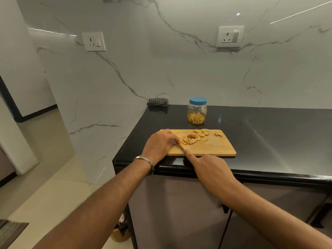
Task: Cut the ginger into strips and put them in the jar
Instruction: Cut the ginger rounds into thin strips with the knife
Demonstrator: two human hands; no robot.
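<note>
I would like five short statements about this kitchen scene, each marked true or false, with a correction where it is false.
1. The jar has its blue lid on. True.
2. The jar is empty. False: yellow strips lie at its bottom.
3. The cutting board lies on the black counter. True.
4. All the ginger on the board is already cut into strips. False: round ginger slices lie beside the strips.
5. The right hand rests flat on the jar. False: it holds a knife at the board, index finger stretched along it, while the left hand holds the ginger.
</note>
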